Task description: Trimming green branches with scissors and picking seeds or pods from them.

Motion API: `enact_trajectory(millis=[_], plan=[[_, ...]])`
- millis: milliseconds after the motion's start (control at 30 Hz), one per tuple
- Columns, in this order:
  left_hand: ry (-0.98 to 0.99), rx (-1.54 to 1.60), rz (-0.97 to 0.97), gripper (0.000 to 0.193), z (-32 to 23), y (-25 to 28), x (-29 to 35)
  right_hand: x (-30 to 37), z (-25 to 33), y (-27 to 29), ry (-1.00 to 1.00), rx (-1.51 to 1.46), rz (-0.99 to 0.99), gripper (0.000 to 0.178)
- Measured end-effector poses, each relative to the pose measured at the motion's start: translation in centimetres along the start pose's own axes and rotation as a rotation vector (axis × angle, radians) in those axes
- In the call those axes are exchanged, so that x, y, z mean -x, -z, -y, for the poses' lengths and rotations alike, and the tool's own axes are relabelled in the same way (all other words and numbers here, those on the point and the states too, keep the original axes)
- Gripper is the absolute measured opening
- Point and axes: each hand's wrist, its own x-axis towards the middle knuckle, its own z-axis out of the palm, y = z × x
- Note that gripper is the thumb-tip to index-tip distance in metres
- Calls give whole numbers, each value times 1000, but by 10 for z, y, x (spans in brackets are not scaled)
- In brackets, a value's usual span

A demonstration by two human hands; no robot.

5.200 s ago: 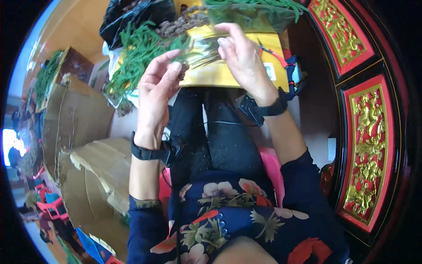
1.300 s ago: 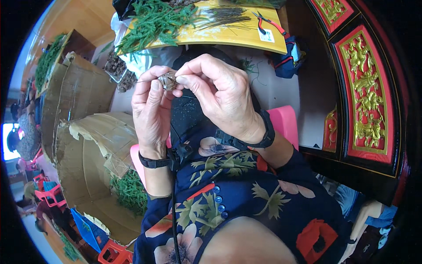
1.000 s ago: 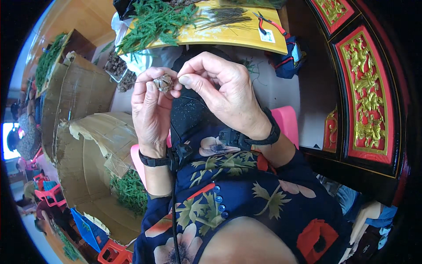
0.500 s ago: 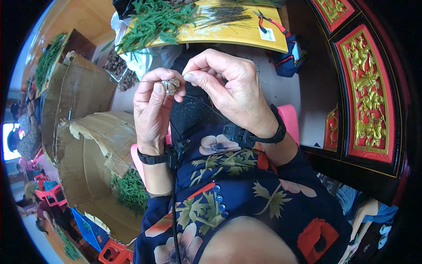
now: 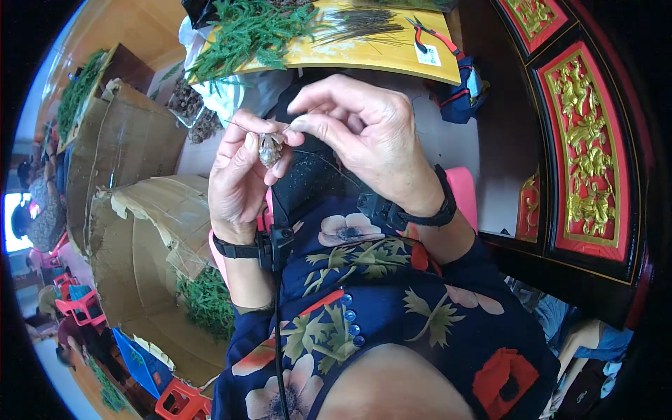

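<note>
A small brown pine cone (image 5: 271,149) is pinched between the thumb and fingers of my left hand (image 5: 236,171), over my dark-clothed lap. One end of a thin dark wire sticks out to the left past my left fingers. Close beside the cone, on its right, my right hand (image 5: 374,133) has its thumb and index finger bent toward each other at the wire. Part of the wire runs down from there toward the right wrist. How it passes around the cone is hidden by the fingers.
Ahead stands a yellow table (image 5: 392,56) with green sprigs (image 5: 252,35), a pile of dark wires (image 5: 364,24) and red-handled pliers (image 5: 437,38). An open cardboard box (image 5: 140,273) with greenery is at left. A carved red-and-gold panel (image 5: 584,147) rises at right.
The pine cone has turned in my left fingers and now points downward. My right hand has shifted slightly left, its index finger lifted a little from the thumb.
</note>
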Motion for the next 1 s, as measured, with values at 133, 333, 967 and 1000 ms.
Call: enact_trajectory(millis=[133, 333, 967, 1000], plan=[[-18, -23, -63, 18, 0, 1, 1, -2, -14, 8, -198, -84, 38, 17], [-49, -22, -172, 18, 3, 3, 2, -2, -22, 6, -344, -149, 157, 20], [50, -46, -242, 29, -1, -8, 0, 2, -27, -9, -85, -139, 83, 15], [50, -46, -242, 29, -1, -10, 0, 2, -26, -10, -85, -139, 83, 15]])
